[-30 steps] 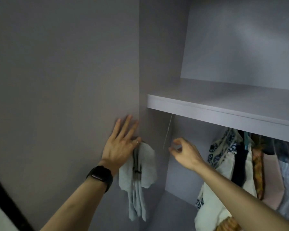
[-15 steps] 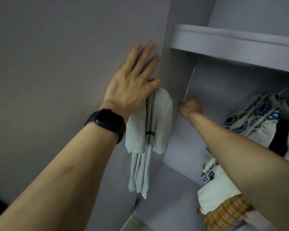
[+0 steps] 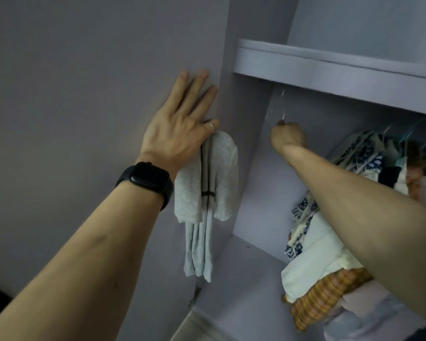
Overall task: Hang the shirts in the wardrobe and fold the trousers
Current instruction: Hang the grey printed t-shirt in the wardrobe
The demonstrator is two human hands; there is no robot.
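Note:
My left hand lies flat with straight fingers against the wardrobe's grey side panel, and a folded light-grey shirt on a dark hanger hangs below its thumb side. Whether the thumb hooks that hanger is hidden. Inside the wardrobe, my right hand is curled round the lower end of a thin wire hanger hook that reaches up under the shelf. The rail itself is hidden by the shelf.
Several garments hang at the right inside the wardrobe: a white and blue patterned one, a white one and an orange checked one. The wardrobe floor panel lies below.
My right hand closed round the wire hook and reached deeper under the shelf. The view dropped and moved closer. My left hand stayed flat on the panel.

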